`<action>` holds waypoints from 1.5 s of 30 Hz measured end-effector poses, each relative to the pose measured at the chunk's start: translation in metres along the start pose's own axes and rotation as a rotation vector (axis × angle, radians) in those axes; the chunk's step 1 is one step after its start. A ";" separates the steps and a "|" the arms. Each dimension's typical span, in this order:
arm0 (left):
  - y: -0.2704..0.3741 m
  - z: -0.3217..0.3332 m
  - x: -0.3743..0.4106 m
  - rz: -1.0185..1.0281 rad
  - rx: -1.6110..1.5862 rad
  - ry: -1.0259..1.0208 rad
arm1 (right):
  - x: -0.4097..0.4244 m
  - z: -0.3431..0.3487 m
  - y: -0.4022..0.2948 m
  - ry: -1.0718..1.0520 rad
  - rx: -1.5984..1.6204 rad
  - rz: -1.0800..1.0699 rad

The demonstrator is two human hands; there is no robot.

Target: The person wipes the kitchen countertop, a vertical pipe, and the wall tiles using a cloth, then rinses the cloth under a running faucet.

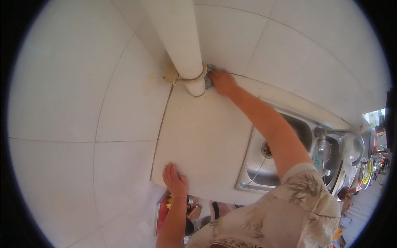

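My right hand (222,81) reaches to the back corner of the pale countertop (204,133). Its fingers press on a grey cloth or scouring pad (209,81), wedged beside a thick white pipe (189,46). Part of the pad is hidden by the fingers and the pipe. A cream pipe clamp (170,74) rings the pipe just above the counter. My left hand (175,179) rests flat near the counter's front left edge, with nothing in it and the thumb apart from the fingers.
White wall tiles (124,93) border the counter at the left and back. A double stainless steel sink (245,176) with a faucet (322,139) lies under my right arm. Below the front edge, an open space holds several kitchen items (194,212). Dishes and racks (367,173) crowd the far right.
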State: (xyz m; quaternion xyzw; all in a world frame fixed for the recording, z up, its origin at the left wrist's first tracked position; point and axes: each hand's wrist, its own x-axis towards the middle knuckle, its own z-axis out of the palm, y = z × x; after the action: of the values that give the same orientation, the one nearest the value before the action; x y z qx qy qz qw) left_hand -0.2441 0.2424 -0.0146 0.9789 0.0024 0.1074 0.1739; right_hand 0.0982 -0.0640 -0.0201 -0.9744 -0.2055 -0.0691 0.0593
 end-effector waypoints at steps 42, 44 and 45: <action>-0.009 0.007 -0.007 -0.022 -0.028 0.059 | -0.251 -0.050 -0.145 0.049 0.248 -0.148; -0.007 0.005 -0.008 -0.018 -0.031 0.097 | -0.223 -0.036 -0.100 0.058 0.175 -0.055; -0.005 0.003 -0.009 -0.016 -0.031 0.100 | -0.202 -0.031 -0.073 0.089 0.105 0.020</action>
State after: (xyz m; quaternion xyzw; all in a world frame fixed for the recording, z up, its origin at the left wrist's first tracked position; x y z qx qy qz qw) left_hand -0.2525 0.2461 -0.0214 0.9695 0.0175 0.1546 0.1894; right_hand -0.1177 -0.0812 -0.0156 -0.9680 -0.1961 -0.1007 0.1199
